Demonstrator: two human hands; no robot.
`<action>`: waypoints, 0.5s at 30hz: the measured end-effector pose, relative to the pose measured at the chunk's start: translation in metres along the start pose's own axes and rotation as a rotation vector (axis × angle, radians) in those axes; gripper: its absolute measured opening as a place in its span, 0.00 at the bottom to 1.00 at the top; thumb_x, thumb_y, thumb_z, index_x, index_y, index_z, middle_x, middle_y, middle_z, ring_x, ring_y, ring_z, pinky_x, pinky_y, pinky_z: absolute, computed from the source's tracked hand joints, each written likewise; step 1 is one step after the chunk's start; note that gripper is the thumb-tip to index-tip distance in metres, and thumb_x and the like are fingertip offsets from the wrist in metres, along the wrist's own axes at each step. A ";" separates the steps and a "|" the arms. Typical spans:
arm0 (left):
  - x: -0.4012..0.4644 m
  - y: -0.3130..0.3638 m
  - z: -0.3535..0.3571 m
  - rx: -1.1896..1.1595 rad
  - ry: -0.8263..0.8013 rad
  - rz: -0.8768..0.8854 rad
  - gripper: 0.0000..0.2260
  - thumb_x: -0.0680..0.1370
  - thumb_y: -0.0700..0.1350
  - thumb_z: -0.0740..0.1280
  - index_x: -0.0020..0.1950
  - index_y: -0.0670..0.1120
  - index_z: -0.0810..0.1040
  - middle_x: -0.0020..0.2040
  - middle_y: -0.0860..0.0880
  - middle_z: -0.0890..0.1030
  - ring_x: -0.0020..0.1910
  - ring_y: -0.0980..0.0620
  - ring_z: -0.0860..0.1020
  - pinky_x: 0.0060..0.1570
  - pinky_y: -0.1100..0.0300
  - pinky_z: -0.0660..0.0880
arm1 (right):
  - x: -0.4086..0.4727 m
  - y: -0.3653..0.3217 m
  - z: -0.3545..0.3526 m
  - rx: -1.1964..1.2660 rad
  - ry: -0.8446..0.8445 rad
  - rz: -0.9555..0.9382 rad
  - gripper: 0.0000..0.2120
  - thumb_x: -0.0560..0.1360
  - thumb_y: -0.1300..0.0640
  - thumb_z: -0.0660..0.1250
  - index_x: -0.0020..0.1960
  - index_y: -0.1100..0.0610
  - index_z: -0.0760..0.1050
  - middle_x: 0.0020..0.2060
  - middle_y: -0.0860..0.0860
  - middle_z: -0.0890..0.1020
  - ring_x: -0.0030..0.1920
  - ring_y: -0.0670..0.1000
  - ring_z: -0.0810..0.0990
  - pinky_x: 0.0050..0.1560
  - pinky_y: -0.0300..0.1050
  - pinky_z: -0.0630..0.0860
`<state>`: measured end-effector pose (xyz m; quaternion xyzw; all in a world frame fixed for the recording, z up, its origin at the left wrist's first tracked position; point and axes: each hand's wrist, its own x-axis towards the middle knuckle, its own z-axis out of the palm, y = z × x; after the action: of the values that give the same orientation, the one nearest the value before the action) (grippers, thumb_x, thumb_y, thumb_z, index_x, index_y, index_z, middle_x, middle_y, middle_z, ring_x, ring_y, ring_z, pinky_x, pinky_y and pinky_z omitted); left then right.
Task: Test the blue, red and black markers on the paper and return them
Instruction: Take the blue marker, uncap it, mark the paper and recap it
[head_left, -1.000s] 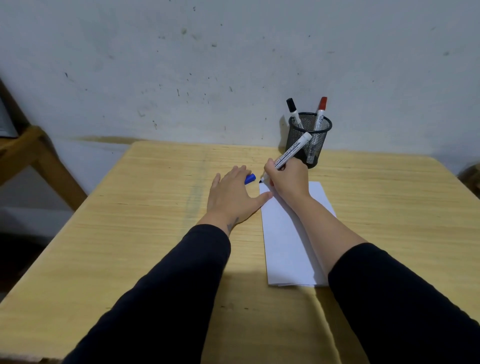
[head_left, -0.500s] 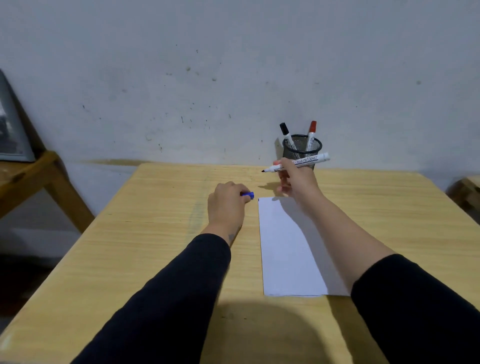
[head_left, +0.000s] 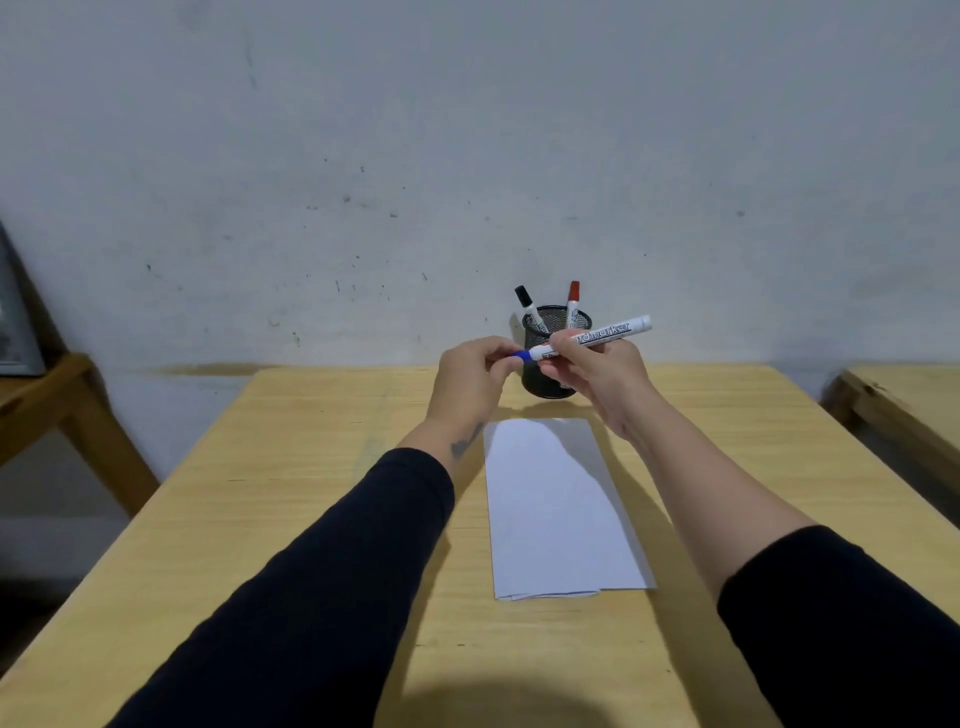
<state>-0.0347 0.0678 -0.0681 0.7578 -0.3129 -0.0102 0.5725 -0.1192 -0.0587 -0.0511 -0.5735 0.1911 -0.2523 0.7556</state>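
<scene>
My right hand (head_left: 592, 371) holds the white barrel of the blue marker (head_left: 605, 334) level above the table. My left hand (head_left: 470, 382) pinches the blue cap (head_left: 521, 355) at the marker's tip end; the cap meets the barrel. Behind the hands stands a black mesh cup (head_left: 550, 384) with the black marker (head_left: 530, 309) and the red marker (head_left: 572, 305) upright in it. A folded white paper (head_left: 556, 509) lies on the wooden table (head_left: 311, 493) below my hands; I see no marks on it.
A grey scuffed wall rises behind the table. A wooden stand (head_left: 57, 410) is at the left and another wooden surface (head_left: 904, 405) at the right edge. Both my forearms wear dark sleeves.
Both hands rose off the table. The right hand lifted the marker from the paper and turned it level. The left hand brought the blue cap up to the marker's tip.
</scene>
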 end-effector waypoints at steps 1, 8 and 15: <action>-0.001 0.003 0.001 -0.017 -0.010 -0.001 0.06 0.76 0.38 0.67 0.48 0.46 0.83 0.38 0.56 0.80 0.39 0.55 0.77 0.43 0.59 0.78 | -0.002 -0.001 0.000 -0.003 -0.008 0.005 0.02 0.74 0.63 0.69 0.44 0.60 0.77 0.41 0.59 0.83 0.39 0.54 0.83 0.55 0.45 0.80; -0.005 0.008 0.004 -0.102 0.002 -0.070 0.05 0.74 0.36 0.69 0.44 0.45 0.83 0.35 0.52 0.80 0.34 0.52 0.78 0.46 0.57 0.79 | -0.013 -0.002 -0.002 0.068 -0.034 0.044 0.01 0.75 0.65 0.67 0.44 0.62 0.76 0.40 0.60 0.82 0.36 0.52 0.83 0.49 0.40 0.82; -0.005 0.011 0.011 -0.075 0.041 -0.071 0.06 0.75 0.36 0.67 0.44 0.45 0.82 0.36 0.50 0.80 0.35 0.52 0.77 0.46 0.56 0.78 | -0.007 0.000 0.000 0.053 -0.001 0.050 0.06 0.76 0.61 0.67 0.48 0.65 0.77 0.38 0.58 0.82 0.31 0.48 0.83 0.41 0.38 0.82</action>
<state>-0.0485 0.0593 -0.0640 0.7465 -0.2732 -0.0268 0.6061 -0.1242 -0.0543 -0.0514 -0.5482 0.1983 -0.2379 0.7769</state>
